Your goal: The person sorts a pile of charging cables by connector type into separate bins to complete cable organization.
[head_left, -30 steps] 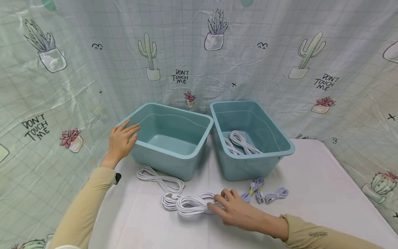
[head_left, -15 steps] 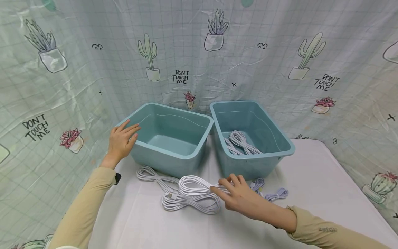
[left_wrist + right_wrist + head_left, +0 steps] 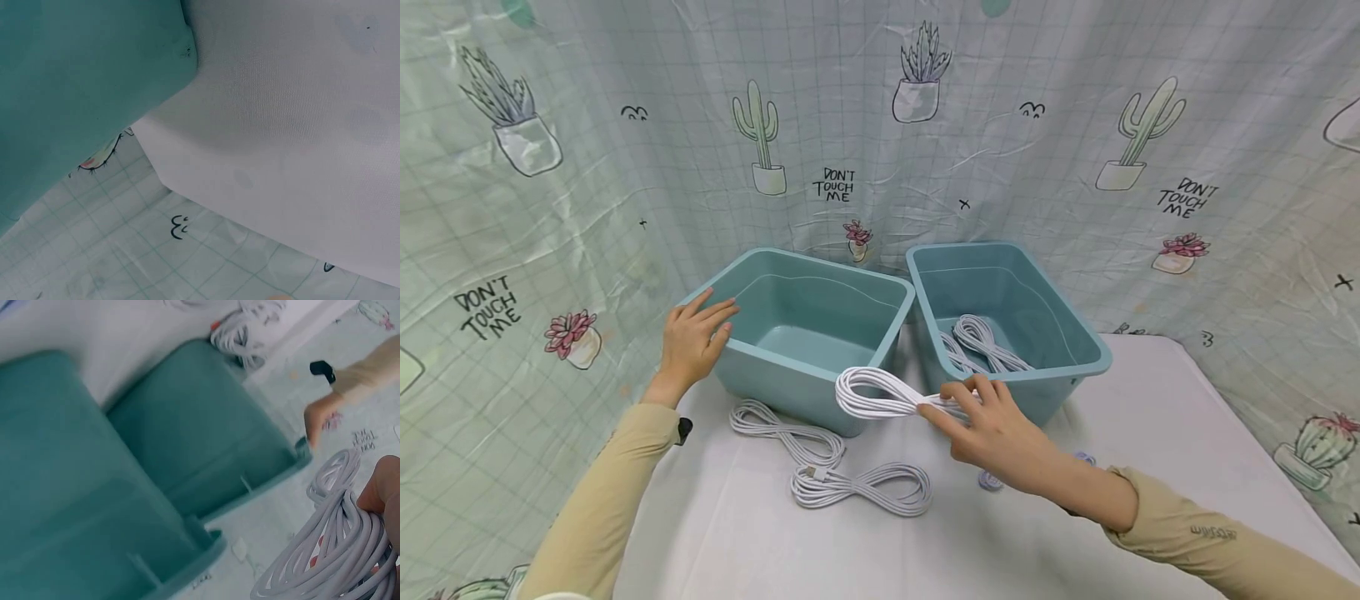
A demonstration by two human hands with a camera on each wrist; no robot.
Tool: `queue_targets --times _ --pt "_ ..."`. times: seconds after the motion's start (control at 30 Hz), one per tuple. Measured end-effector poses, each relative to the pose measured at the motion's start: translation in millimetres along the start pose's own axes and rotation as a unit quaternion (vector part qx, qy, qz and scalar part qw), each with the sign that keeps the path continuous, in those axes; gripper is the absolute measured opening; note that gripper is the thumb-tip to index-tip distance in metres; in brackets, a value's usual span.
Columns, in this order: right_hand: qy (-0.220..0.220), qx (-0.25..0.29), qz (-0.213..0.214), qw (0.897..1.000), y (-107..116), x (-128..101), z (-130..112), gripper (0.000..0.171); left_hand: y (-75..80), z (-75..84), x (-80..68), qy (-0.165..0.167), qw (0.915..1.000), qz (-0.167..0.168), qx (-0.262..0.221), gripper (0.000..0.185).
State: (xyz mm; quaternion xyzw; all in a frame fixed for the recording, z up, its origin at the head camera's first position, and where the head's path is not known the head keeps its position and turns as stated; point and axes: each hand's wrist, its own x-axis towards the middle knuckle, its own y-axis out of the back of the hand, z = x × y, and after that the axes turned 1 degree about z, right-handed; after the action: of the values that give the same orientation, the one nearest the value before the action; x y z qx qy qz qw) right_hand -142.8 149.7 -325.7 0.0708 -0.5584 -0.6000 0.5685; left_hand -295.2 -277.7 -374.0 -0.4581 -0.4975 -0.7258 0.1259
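Now, right hand (image 3: 1000,429): pinches white cable coil (image 3: 880,394), lifted before right bin (image 3: 1078,354).
Left hand (image 3: 692,342): flat, fingers relaxed, steadying left bin (image 3: 805,367).

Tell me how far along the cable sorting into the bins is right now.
Done: two white cable coils lie in the right bin. In hand: the right hand grips a white coil lifted off the table, while the left hand rests on the empty left bin. Left: two white coils lie on the table, and a lilac cable shows behind the wrist.
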Motion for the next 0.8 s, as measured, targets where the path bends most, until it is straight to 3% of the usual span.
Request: queue_targets --times 0.53,0.8 --pt "-0.007 -0.029 0.032 0.999 13 31 47 0.044 -0.6 -1.1 1.1 -0.002 1.0000 -0.005 0.003 0.064" --pt "-0.022 -0.034 0.009 0.999 17 53 61 0.045 -0.8 -1.7 0.3 -0.004 1.0000 -0.007 0.003 0.063"
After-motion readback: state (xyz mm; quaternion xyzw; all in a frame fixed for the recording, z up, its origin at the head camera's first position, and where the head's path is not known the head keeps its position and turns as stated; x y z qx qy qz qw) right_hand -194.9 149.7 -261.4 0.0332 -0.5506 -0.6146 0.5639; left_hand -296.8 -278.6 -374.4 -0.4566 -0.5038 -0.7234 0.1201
